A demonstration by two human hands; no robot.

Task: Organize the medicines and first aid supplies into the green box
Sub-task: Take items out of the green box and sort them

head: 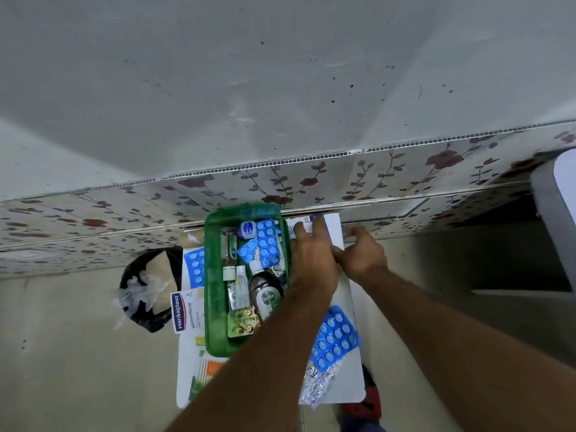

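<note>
The green box (212, 275) stands on a small white table (349, 388). Inside it lie a Dettol bottle (267, 297), blue blister strips (265, 241), a small blue-lidded jar (247, 229), white tubes (241, 283) and a green sachet (243, 321). Left of the box lie another blue strip (194, 266) and a Hansaplast pack (186, 310). To its right are a blue blister strip (335, 338) and a silver foil strip (318, 381). My left hand (311, 260) reaches past the box's right rim, fingers on a white and purple packet (307, 224). My right hand (363, 254) hovers beside it, fingers apart.
A black bin (149, 291) with a clear plastic bag stands on the floor left of the table. Floral wall panels (358, 179) run behind. A white piece of furniture (554, 213) is at the right. Something red (371, 399) lies under the table's near right corner.
</note>
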